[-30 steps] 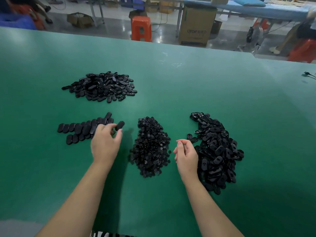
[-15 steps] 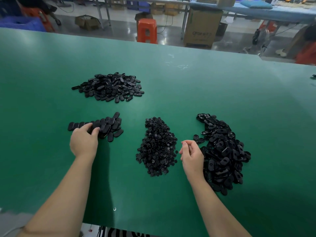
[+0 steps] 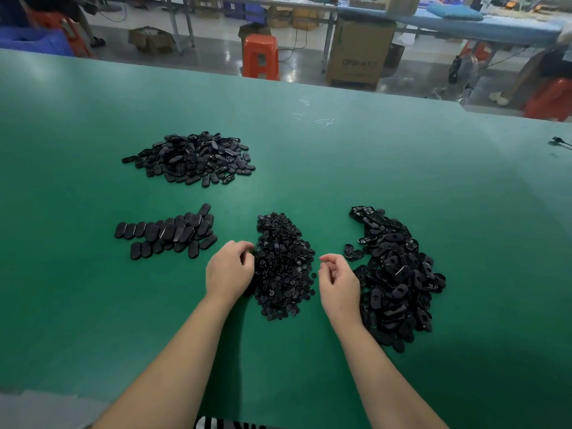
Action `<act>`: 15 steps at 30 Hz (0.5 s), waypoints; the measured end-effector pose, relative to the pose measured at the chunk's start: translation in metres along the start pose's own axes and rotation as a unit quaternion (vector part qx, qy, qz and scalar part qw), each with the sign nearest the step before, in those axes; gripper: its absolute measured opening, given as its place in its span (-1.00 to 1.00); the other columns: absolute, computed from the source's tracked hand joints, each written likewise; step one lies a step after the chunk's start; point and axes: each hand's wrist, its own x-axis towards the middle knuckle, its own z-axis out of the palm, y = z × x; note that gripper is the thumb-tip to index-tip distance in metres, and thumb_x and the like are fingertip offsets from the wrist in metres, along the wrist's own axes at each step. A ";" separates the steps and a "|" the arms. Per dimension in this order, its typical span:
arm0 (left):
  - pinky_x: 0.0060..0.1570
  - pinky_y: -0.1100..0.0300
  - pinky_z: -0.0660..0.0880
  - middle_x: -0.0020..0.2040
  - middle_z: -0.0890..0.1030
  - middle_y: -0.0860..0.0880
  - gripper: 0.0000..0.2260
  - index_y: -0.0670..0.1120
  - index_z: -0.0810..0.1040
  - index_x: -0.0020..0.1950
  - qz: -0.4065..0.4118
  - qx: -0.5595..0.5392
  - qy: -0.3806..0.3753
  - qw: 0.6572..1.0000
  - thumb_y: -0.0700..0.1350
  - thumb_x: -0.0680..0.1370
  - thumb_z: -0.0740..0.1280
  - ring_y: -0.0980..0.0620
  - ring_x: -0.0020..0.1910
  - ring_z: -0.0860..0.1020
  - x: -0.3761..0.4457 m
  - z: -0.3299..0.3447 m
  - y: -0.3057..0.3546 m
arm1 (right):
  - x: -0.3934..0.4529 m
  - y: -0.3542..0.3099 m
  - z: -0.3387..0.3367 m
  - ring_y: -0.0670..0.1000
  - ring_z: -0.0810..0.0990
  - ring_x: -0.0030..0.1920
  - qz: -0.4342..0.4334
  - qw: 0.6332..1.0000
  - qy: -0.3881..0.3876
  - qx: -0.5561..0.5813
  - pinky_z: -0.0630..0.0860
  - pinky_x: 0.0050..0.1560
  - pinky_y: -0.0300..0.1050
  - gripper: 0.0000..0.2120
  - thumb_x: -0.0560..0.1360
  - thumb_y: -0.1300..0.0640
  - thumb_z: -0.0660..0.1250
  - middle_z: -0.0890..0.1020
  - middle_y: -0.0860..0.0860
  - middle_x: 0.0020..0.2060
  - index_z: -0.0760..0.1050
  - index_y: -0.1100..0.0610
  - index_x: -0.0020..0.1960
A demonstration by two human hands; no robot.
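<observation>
The pile of small parts [image 3: 283, 264] lies in the middle of the green table [image 3: 371, 168], close to the near edge; the left hand [image 3: 230, 269] is at its 9 o'clock edge, fingers curled down into the pieces, though I cannot tell whether it has caught one; the right hand [image 3: 339, 281] hangs just off the pile at 3 o'clock, fingers loosely curled, nothing seen in them; beyond it at 3 o'clock lies a heap of shells [image 3: 399, 274]; at 10 o'clock is a cluster of flat ovals [image 3: 168, 233]; at 11 o'clock, farther off, is another heap [image 3: 192, 157]; past the table at 12 o'clock are an orange stool [image 3: 261, 57] and a box [image 3: 359, 54].
</observation>
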 end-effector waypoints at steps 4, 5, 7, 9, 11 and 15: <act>-0.29 0.20 0.33 -0.13 0.54 0.15 -0.76 0.09 0.67 0.08 -0.009 -0.001 0.003 1.000 -0.14 0.56 0.25 0.13 -0.27 0.49 -0.001 0.002 -0.002 | 0.001 -0.006 0.001 -0.15 0.45 -0.30 -0.024 0.996 -0.020 -0.089 0.39 -0.23 -0.36 -0.90 0.58 0.13 0.37 0.48 -0.14 -0.12 0.52 -0.04 0.05; -0.32 0.21 0.31 -0.15 0.52 0.14 -0.75 0.11 0.68 0.06 -0.010 -0.005 0.004 1.000 -0.14 0.55 0.26 0.16 -0.30 0.48 0.000 0.002 -0.002 | 0.003 -0.007 0.001 -0.14 0.45 -0.29 -0.021 0.994 -0.036 -0.103 0.39 -0.22 -0.35 -0.90 0.58 0.11 0.37 0.47 -0.14 -0.09 0.52 -0.05 0.07; -0.35 0.24 0.29 -0.18 0.51 0.13 -0.75 0.14 0.68 0.02 -0.008 -0.010 0.003 1.000 -0.14 0.55 0.27 0.18 -0.33 0.47 -0.001 0.002 -0.003 | 0.009 -0.010 -0.002 -0.14 0.46 -0.26 -0.012 0.990 -0.067 -0.123 0.37 -0.21 -0.35 -0.91 0.60 0.08 0.35 0.48 -0.11 -0.05 0.53 -0.05 0.10; -0.35 0.25 0.30 -0.17 0.51 0.13 -0.76 0.16 0.69 0.01 -0.006 -0.015 0.002 1.000 -0.12 0.55 0.28 0.18 -0.33 0.48 0.000 0.003 -0.004 | 0.019 -0.014 -0.008 -0.15 0.47 -0.21 -0.015 0.984 -0.080 -0.160 0.35 -0.21 -0.37 -0.89 0.62 0.07 0.31 0.49 -0.07 0.02 0.53 -0.04 0.14; -0.35 0.27 0.30 -0.17 0.51 0.15 -0.79 0.17 0.69 0.01 -0.004 -0.015 -0.002 1.000 -0.09 0.54 0.30 0.21 -0.31 0.49 0.000 0.003 -0.004 | 0.033 -0.020 -0.019 -0.10 0.51 -0.20 -0.020 0.967 -0.074 -0.244 0.40 -0.21 -0.26 -0.81 0.63 0.04 0.28 0.47 -0.03 0.12 0.52 0.00 0.23; -0.32 0.27 0.32 -0.16 0.51 0.17 -0.84 0.14 0.68 0.06 0.007 -0.009 -0.006 1.000 0.01 0.53 0.36 0.20 -0.24 0.50 0.001 0.003 -0.005 | 0.063 -0.029 -0.040 0.05 0.55 -0.11 0.016 0.905 -0.092 -0.416 0.43 -0.13 -0.10 -0.59 0.65 -0.10 0.24 0.38 0.07 0.30 0.40 0.06 0.43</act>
